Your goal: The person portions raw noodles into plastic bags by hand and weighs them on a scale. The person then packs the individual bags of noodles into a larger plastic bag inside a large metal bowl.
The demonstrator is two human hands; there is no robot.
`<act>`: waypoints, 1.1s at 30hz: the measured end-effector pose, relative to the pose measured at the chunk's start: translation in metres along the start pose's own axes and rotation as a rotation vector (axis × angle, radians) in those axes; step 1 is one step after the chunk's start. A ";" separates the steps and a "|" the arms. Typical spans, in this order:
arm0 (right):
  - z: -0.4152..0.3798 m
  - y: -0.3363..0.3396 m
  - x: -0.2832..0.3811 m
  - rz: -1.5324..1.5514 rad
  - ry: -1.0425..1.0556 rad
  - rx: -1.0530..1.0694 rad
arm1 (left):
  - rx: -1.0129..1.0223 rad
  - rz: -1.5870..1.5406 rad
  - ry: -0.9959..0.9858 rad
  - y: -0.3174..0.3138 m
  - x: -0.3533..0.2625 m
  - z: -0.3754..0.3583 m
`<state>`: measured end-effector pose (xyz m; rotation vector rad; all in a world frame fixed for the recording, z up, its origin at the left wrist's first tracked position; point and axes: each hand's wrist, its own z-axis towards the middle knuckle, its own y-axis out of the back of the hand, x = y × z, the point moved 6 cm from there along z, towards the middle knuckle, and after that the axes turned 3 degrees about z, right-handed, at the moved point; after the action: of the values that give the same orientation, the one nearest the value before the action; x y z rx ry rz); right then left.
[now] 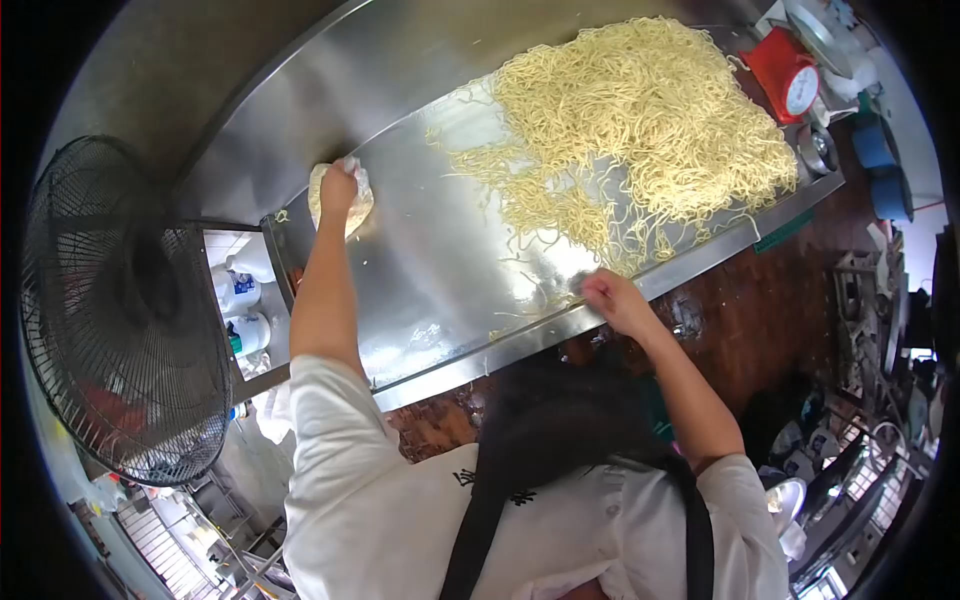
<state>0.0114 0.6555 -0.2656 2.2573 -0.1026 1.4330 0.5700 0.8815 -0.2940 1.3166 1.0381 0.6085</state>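
Note:
My left hand (340, 188) is closed on the gathered top of a clear plastic bag of noodles (359, 212), at the left end of the steel worktable (410, 270). The bag rests on the metal near the raised back wall. My right hand (614, 298) is at the table's front edge, its fingers curled in; whatever they hold, if anything, is hidden. Just beyond it lie loose strands from a large heap of yellow noodles (640, 110), which spreads over the right part of the table.
A red dial scale (778, 75) and a metal bowl (817, 150) stand at the table's right end. A large black fan (125, 310) is on the left, near white plastic jugs (238, 287). Blue tubs (885, 165) are at the far right, above a wet brown floor (755, 300).

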 end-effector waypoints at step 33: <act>0.066 -0.011 0.003 -0.366 0.079 -0.368 | 0.870 -1.498 0.351 -0.187 -0.360 -0.225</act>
<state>0.0720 0.6385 -0.2897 1.8080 0.0653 1.1936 0.1763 0.6453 -0.3628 0.7111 2.3039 -0.8763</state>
